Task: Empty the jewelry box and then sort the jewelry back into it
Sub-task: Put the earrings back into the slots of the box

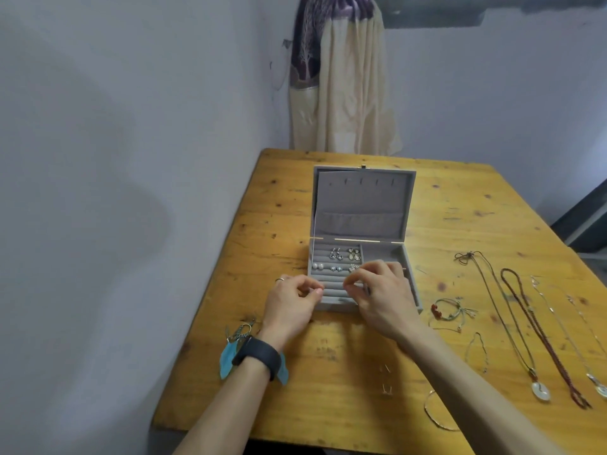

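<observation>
A grey jewelry box (361,205) stands open on the wooden table (460,208), lid upright. Several pairs of earrings (345,256) sit in its ridged left section; the right compartment (382,254) looks bare. My left hand (290,307) hovers at the box's front left corner with fingers curled, thumb against fingertips; whether it holds anything I cannot tell. My right hand (377,290) is over the box's front, thumb and forefinger pinching something tiny that I cannot make out. Several necklaces (538,330) and a red-beaded bracelet (448,310) lie to the right.
Blue feather earrings (230,353) lie under my left wrist near the table's left edge. Thin chains (476,353) and small studs (387,379) lie near the front. A wall runs along the left; a curtain (345,77) hangs behind the table.
</observation>
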A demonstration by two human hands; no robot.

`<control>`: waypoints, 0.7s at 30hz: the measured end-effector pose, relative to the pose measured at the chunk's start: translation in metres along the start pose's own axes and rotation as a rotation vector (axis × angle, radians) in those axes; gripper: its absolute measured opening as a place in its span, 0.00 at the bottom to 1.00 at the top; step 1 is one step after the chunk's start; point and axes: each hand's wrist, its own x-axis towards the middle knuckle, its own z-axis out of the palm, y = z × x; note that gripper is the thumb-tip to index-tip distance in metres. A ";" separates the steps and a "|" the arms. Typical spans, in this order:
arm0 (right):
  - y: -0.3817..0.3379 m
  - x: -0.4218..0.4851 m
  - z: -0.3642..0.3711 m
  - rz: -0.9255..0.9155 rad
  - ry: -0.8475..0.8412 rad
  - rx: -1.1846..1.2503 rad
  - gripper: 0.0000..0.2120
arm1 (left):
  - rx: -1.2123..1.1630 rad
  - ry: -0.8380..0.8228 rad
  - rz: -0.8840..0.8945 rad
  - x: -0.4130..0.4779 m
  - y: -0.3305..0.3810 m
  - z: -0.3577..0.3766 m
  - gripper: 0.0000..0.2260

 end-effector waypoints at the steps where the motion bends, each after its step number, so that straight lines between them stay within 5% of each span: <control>1: -0.001 0.002 0.001 -0.006 -0.012 -0.014 0.09 | -0.003 0.008 0.002 0.000 -0.002 0.001 0.03; 14: -0.018 0.021 -0.006 -0.004 -0.181 -0.142 0.10 | -0.017 -0.019 0.011 0.000 -0.008 -0.002 0.06; 21: -0.027 0.022 -0.006 0.042 -0.090 -0.132 0.07 | -0.011 -0.035 0.013 0.002 -0.008 -0.005 0.06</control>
